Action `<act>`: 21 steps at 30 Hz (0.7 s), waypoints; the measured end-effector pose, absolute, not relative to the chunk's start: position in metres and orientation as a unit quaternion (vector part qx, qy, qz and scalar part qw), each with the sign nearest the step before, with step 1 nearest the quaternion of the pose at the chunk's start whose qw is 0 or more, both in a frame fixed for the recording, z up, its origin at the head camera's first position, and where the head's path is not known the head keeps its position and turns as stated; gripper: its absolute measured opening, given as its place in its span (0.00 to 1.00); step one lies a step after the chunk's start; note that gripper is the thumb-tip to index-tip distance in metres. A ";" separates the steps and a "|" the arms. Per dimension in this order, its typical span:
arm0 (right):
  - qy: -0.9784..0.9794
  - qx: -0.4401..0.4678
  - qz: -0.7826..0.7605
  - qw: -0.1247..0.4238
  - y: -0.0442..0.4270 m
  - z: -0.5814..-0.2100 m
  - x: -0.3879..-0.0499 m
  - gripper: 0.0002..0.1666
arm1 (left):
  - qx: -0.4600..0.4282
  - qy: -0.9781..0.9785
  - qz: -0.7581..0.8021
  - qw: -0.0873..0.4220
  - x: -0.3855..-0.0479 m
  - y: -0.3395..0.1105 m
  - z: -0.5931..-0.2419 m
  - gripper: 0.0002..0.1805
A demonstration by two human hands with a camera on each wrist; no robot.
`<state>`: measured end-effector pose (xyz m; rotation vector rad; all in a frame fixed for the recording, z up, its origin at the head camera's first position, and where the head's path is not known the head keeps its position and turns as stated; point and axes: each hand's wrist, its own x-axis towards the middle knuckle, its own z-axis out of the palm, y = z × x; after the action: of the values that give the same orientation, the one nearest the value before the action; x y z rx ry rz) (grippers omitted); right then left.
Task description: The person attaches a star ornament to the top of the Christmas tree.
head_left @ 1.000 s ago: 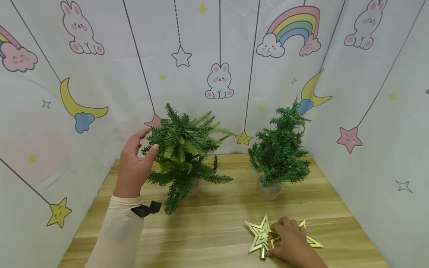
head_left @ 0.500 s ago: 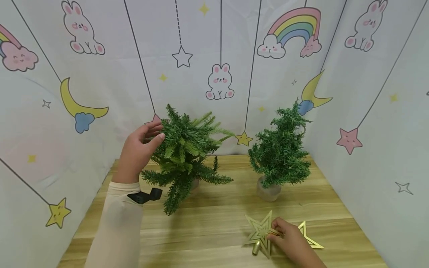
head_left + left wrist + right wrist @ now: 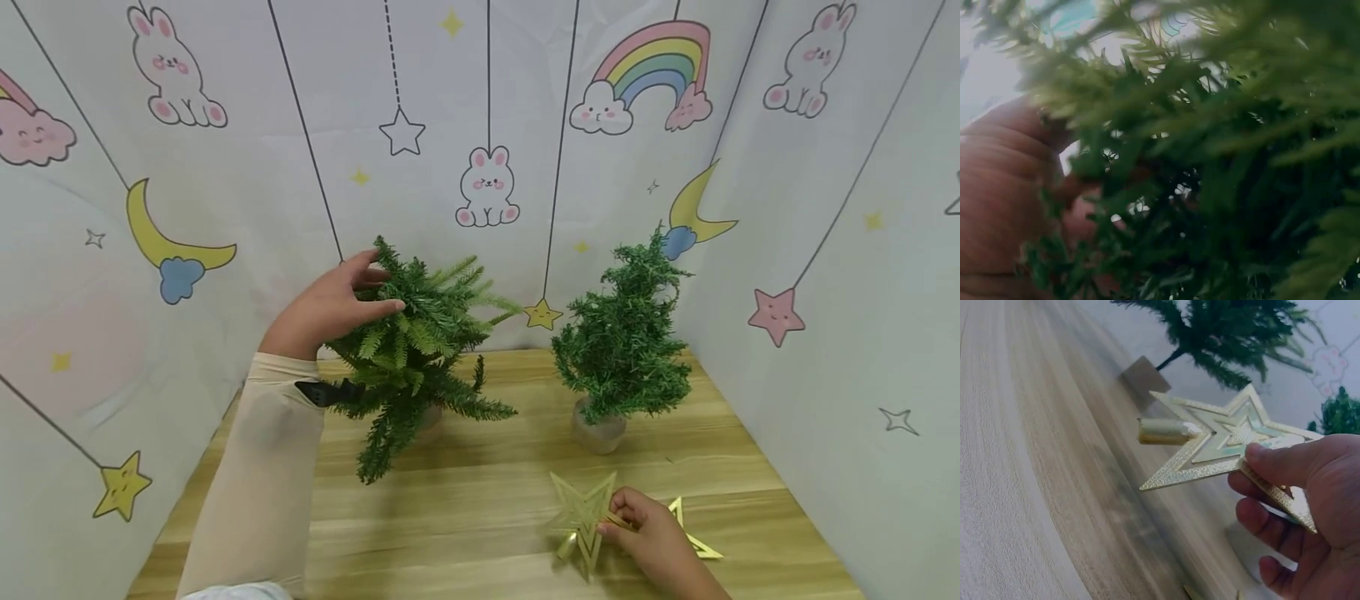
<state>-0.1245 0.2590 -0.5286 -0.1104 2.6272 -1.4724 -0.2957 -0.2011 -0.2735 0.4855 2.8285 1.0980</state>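
Observation:
My right hand [image 3: 652,537] pinches a gold star tree topper [image 3: 1235,440] by one point, thumb on one face and fingers beneath. The star is raised off the wooden table, its tube-shaped socket [image 3: 1166,431] sticking out. At the upper part of the left small Christmas tree [image 3: 412,333], my left hand [image 3: 333,304] reaches among the branches, thumb extended across their front and fingers partly hidden by greenery. In the left wrist view, blurred branches [image 3: 1210,144] cover most of that hand.
A second small Christmas tree [image 3: 626,333] stands on a round base [image 3: 598,427] at the right. Another gold star [image 3: 701,546] lies on the table [image 3: 480,533] behind my right hand. Printed cloth walls [image 3: 420,75] enclose the back and sides.
My left hand has moved right and up, from beside the left tree into its upper branches. My right hand has picked up the gold star topper from the table and tilted it.

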 end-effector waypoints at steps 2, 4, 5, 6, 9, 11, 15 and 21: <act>0.868 -0.036 -0.491 0.060 0.258 -0.528 -0.124 0.19 | 0.162 0.921 0.350 0.043 -0.295 -0.199 -0.274 0.59; 0.866 -0.027 -0.497 0.057 0.257 -0.527 -0.123 0.18 | 0.164 0.924 0.343 0.049 -0.295 -0.198 -0.273 0.58; 0.865 -0.025 -0.499 0.053 0.256 -0.525 -0.122 0.18 | 0.165 0.925 0.339 0.053 -0.294 -0.197 -0.273 0.58; 0.864 -0.020 -0.500 0.051 0.254 -0.524 -0.122 0.17 | 0.165 0.927 0.333 0.054 -0.294 -0.197 -0.273 0.57; 0.863 -0.012 -0.504 0.037 0.249 -0.515 -0.120 0.16 | 0.167 0.931 0.319 0.057 -0.292 -0.197 -0.271 0.57; 0.860 -0.018 -0.510 0.027 0.247 -0.504 -0.119 0.15 | 0.168 0.934 0.312 0.054 -0.291 -0.196 -0.271 0.56; 0.864 -0.032 -0.502 0.000 0.245 -0.470 -0.120 0.13 | 0.171 0.935 0.307 0.045 -0.293 -0.194 -0.272 0.55; 0.852 -0.128 -0.499 -0.090 0.249 -0.392 -0.140 0.09 | 0.169 0.936 0.306 0.042 -0.294 -0.194 -0.275 0.55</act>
<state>-0.1402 0.2488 -0.3916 -0.4276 2.8415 -1.6657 -0.2943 -0.1939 -0.2751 0.5182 2.8631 0.9374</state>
